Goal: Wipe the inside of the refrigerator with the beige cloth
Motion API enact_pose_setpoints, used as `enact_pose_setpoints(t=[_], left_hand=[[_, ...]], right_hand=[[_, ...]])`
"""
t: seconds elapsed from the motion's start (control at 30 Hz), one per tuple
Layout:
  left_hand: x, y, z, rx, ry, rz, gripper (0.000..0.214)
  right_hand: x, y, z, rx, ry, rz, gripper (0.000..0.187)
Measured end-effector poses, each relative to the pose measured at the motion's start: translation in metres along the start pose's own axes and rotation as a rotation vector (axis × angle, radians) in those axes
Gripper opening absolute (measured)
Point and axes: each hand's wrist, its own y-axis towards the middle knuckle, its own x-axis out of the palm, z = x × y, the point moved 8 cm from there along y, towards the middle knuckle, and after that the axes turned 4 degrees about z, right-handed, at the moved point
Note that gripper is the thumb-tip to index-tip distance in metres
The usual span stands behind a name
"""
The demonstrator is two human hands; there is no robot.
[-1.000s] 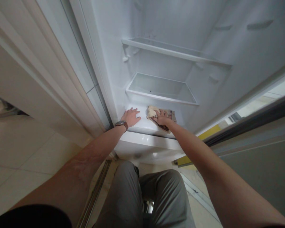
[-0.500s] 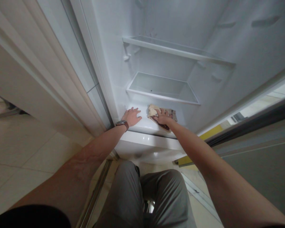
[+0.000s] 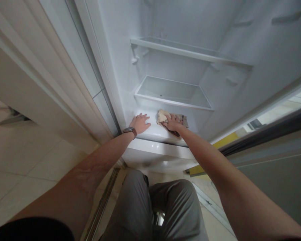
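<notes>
In front of me is the white inside of a refrigerator. My left hand (image 3: 140, 123) rests flat with spread fingers on its bottom surface (image 3: 152, 129), near the left wall. A watch (image 3: 130, 131) sits on that wrist. To the right, my right hand (image 3: 173, 123) presses down on a crumpled beige and brown cloth (image 3: 163, 116), its fingers curled over it. The cloth lies on the same bottom surface, partly hidden under the hand.
Above the hands sits a low glass shelf (image 3: 174, 91) with a white frame. Higher up is another shelf (image 3: 190, 50). The refrigerator's front edge (image 3: 158, 146) runs below my wrists. At the right stands an open door (image 3: 273, 134); my knees (image 3: 163, 197) are below.
The view has shifted very slightly. Both hands and the cloth stay in practically the same place on the bottom surface.
</notes>
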Motion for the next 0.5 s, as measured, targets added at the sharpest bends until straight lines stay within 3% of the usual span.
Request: enact_pose_setpoints(t=[0.5], left_hand=[[0.0,-0.001,-0.001,0.004,-0.006,0.013,0.057]], right_hand=[[0.003,0.011,-0.001,-0.003,-0.047,0.015,0.077]])
